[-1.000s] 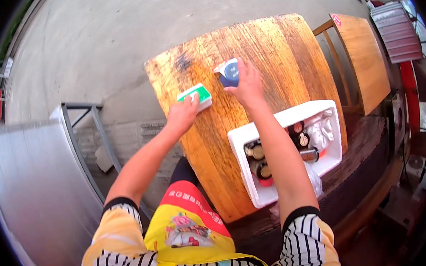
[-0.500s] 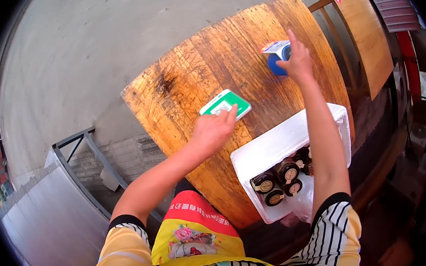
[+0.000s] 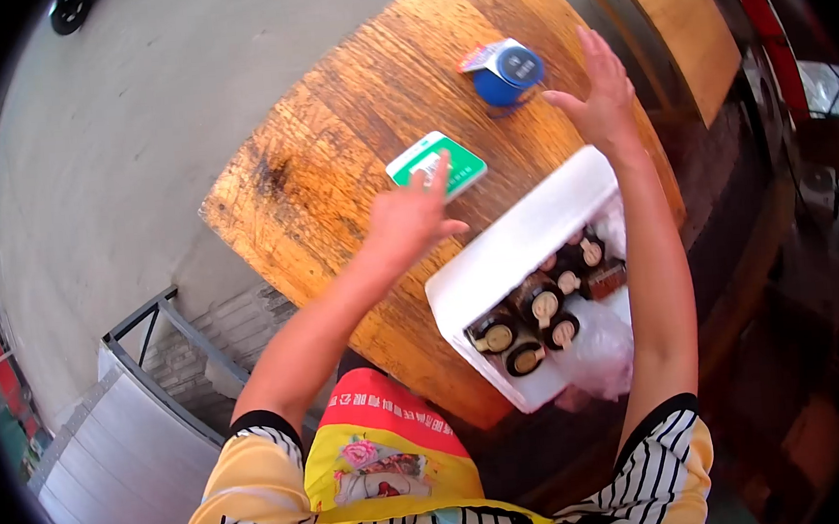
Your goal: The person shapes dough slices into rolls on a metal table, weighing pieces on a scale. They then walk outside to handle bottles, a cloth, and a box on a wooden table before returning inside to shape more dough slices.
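Note:
My left hand (image 3: 408, 219) is over a white slab with a green face and a QR code (image 3: 461, 168), which lies on the wooden table. Its index finger stretches across the code, and the thumb sticks out to the side. Whether the fingertip touches the face I cannot tell. My right hand (image 3: 606, 100) is open, thumb and fingers apart, with nothing in it. Just left of it stands a blue round container (image 3: 499, 88) with a dark lid and a printed white card at its top; a small gap separates it from my thumb.
A white foam box (image 3: 484, 262) holds several dark-lidded jars (image 3: 544, 303) and a clear plastic bag (image 3: 599, 346), partly behind my right forearm. The scratched wooden table (image 3: 348, 100) ends at the left above concrete ground. Another wooden table (image 3: 671, 16) stands at the upper right.
My right hand has come away from the blue container, which now stands apart from it. My left hand's finger has shifted over the code. The whole view has also shifted.

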Action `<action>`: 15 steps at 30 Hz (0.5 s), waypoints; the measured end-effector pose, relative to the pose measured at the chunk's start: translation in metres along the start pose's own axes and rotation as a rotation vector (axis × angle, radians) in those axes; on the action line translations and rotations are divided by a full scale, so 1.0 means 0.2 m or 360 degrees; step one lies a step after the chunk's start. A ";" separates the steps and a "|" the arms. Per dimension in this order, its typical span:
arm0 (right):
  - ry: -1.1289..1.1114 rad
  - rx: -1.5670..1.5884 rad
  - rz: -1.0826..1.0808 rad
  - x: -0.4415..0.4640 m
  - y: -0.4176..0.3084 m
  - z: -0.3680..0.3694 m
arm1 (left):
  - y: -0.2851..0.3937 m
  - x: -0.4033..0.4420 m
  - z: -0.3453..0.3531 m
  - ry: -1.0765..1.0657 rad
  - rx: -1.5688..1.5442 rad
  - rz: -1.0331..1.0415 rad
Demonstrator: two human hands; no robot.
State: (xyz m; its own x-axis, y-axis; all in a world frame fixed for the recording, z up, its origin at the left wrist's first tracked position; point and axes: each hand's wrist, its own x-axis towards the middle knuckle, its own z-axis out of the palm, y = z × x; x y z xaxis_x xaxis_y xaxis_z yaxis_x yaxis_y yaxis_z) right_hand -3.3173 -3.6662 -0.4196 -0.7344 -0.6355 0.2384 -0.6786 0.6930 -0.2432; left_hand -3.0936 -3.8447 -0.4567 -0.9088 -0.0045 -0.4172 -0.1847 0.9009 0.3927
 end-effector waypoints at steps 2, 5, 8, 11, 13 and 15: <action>0.0134 0.0088 0.0073 -0.20 -0.03 -0.33 | -0.03 -0.16 -0.06 0.0428 -0.0064 0.0028; 0.0389 0.0440 0.0384 -0.67 -0.03 -0.74 | -0.02 -0.48 -0.10 0.0658 -0.0306 -0.0032; 0.0740 0.1262 0.1113 -1.48 0.00 -0.93 | 0.16 -0.83 -0.06 0.0386 -0.0712 0.0030; 0.0796 0.1464 0.1838 -2.58 -0.13 -0.79 | 0.46 -1.16 0.13 -0.0039 -0.0870 0.0288; 0.0471 0.1345 0.2708 -3.24 -0.43 -0.65 | 0.74 -1.36 0.27 -0.0491 -0.0849 0.0468; 0.0171 0.1234 0.2721 -3.96 -0.89 -0.45 | 1.02 -1.53 0.41 -0.0876 -0.0531 0.0711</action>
State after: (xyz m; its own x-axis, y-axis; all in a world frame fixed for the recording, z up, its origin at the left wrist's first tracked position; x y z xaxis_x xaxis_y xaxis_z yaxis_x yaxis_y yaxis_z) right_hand -2.6142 -3.2559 -0.4814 -0.5526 0.5260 -0.6465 0.8123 0.1661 -0.5591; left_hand -2.8224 -3.6232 -0.3164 -0.6232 0.6224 -0.4735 -0.0271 0.5879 0.8085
